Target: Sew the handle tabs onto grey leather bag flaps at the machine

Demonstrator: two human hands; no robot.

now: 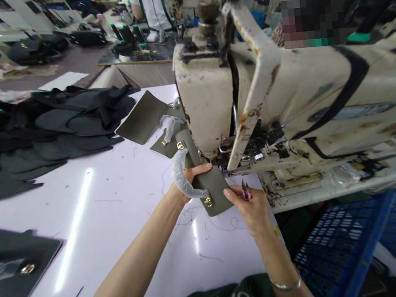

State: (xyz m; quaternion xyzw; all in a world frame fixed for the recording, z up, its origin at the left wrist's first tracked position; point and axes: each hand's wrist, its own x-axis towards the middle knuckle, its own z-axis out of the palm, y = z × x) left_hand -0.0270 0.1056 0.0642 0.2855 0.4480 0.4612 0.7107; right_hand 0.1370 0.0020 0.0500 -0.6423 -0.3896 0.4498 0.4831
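Observation:
A grey-green bag panel (pixel 211 184) lies partly under the needle area of the sewing machine (pixel 211 105). Gold-coloured fittings (pixel 208 202) join a plastic-wrapped handle (pixel 181 177) to it. My left hand (pixel 188 179) reaches through the handle loop, its thumb on top of the panel near the presser foot and its other fingers mostly hidden. With thumb and fingers, my right hand (pixel 253 206) pinches the panel's near right edge. Small thread snips (pixel 245 191) with pink grips are also tucked in that hand, their blades pointing up.
Similar panels (pixel 143 118) lie behind the work, and another panel (pixel 21 265) sits at left. Dark cut pieces (pixel 50 129) are heaped at the far left. A blue crate (pixel 345 242) stands below right. Loose threads dot the white table (pixel 97 231). A person (pixel 154 9) sits beyond.

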